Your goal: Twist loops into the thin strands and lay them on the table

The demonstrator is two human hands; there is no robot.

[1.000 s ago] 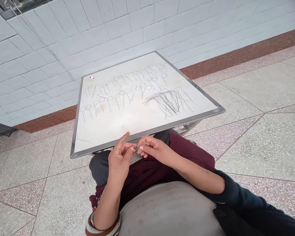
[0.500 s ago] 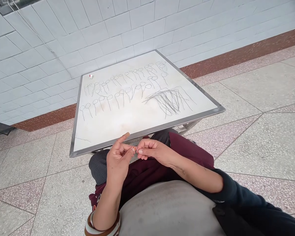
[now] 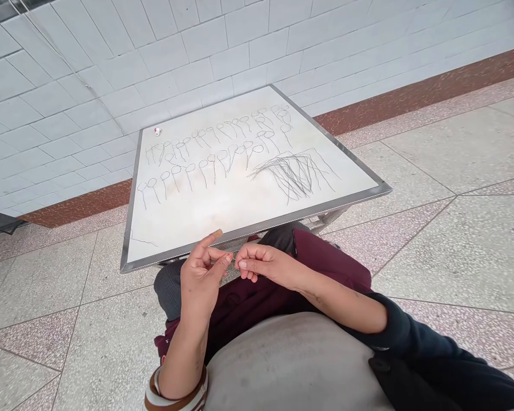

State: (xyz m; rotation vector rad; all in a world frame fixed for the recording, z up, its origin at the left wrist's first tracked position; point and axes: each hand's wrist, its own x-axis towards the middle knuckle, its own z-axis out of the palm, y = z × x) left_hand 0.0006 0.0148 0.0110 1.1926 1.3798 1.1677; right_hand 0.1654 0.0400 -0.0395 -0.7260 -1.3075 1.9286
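Observation:
Over my lap, just off the near edge of a white table [image 3: 188,211], my left hand [image 3: 203,274] pinches thumb against a finger, with another finger raised. My right hand [image 3: 261,264] is beside it, thumb and fingers pinched together. What lies between the fingertips is too small to make out. On the table are two rows of thin dark looped strands [image 3: 214,165], each with a tail. A loose pile of straight dark strands [image 3: 297,174] lies at the right. One bent strand [image 3: 144,241] is at the near left corner.
A small white and red object [image 3: 157,131] sits at the table's far left corner. The table has a grey metal rim [image 3: 257,228] and stands against a white tiled wall [image 3: 197,51]. Speckled stone floor [image 3: 432,245] surrounds it.
My left hand has shifted slightly to the left, so a small gap now shows between the fingertips of both hands. The right hand has barely moved.

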